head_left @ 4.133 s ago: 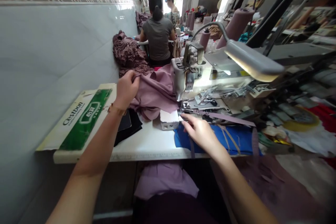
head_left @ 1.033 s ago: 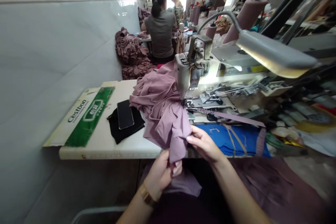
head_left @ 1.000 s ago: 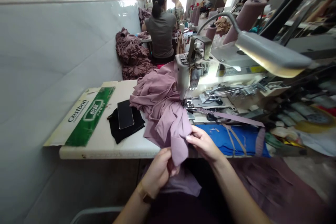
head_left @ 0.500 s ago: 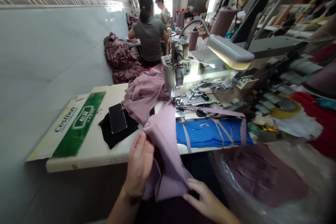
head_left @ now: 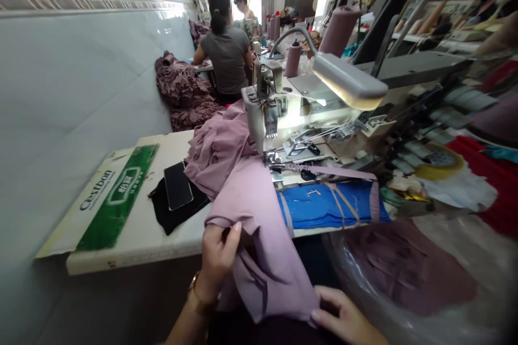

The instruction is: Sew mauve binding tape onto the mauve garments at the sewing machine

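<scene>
A mauve piece of fabric (head_left: 259, 210) runs from under the needle area of a sewing machine (head_left: 253, 118) down over the table's front edge towards my lap. My left hand (head_left: 220, 250) pinches its left edge, thumb on top and fingers partly under the cloth. At the lower right, my right hand (head_left: 340, 310) grips the fabric's corner between thumb and fingers. More mauve cloth (head_left: 218, 145) lies bunched behind, left of the machine head. A narrow mauve strip (head_left: 335, 171) feeds in from the right towards the needles.
On the table's left lie a phone (head_left: 178, 186) on black cloth (head_left: 157, 207) and a green-and-white Cestbon sheet (head_left: 117, 197). A blue bundle (head_left: 324, 205) sits at the front edge. A lamp (head_left: 350, 81) hangs over the machine. Plastic-wrapped mauve fabric (head_left: 413, 269) is lower right. Two people sit ahead.
My left hand has closed on the fabric's left edge, from an open, flattened pose. My right hand has moved right, drawing the corner out and spreading the cloth wider.
</scene>
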Motion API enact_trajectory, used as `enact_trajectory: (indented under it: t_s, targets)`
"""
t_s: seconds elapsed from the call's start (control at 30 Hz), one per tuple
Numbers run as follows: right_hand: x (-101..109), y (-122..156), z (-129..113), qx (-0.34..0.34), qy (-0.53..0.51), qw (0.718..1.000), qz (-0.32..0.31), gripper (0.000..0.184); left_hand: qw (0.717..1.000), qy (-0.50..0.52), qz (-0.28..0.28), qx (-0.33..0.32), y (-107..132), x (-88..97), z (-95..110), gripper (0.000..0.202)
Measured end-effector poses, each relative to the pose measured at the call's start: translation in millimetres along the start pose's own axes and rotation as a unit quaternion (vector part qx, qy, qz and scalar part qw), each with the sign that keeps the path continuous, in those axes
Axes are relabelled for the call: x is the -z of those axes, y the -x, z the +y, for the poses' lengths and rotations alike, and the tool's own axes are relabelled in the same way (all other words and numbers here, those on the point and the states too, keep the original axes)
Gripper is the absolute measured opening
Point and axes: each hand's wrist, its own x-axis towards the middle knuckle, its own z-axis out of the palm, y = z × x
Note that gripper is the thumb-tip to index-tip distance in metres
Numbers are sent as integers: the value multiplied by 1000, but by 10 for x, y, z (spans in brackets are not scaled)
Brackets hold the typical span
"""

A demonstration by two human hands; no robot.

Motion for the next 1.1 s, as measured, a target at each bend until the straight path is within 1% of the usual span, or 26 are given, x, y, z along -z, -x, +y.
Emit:
enact_trajectory:
  t_s: [0.07,0.1,0.13,0.2,0.27,0.37,0.5,0.57,0.67,0.7,0.87,1.0,1.1]
  targets:
    - [24,25,59,-14,2,1000,7,41,998,-58,-30,-18,56,75,-34,16]
    - [30,27,68,-18,0,1000,7,40,996,-79,-39,-31,91,73,-51,14]
    - [32,21,59,-15,-2,1000,3,39,994,-95,-37,-47,121,54,-66,13]
    - [30,-18,-3,5,-2,1000,-11,35,991,-111,-3,-69,150,-4,-88,17]
    - [21,-86,-95,30,4,999,-14,32,992,-107,36,-53,118,-50,-93,25]
    - [5,-204,-213,56,16,998,1,32,994,-83,61,-24,-33,-71,-64,30]
    - [-1,-322,-306,73,6,997,18,31,995,-63,78,-27,-302,-83,5,31]
    - [5,-360,-349,71,-10,997,28,30,994,-65,78,-36,-430,-110,40,30]
    - [14,-410,-397,54,-34,997,43,29,994,-69,65,-54,-605,-172,77,22]
    - [16,-428,-402,47,-45,997,47,30,994,-71,59,-58,-659,-194,82,22]
    - [17,-540,-361,31,-113,991,71,33,990,-116,18,-79,-894,-274,73,41]
    - [26,-624,-380,45,-166,979,111,35,982,-157,-11,-101,-1075,-298,67,51]
    - [37,-669,-451,66,-213,965,140,45,979,-167,-30,-111,-1238,-309,80,61]
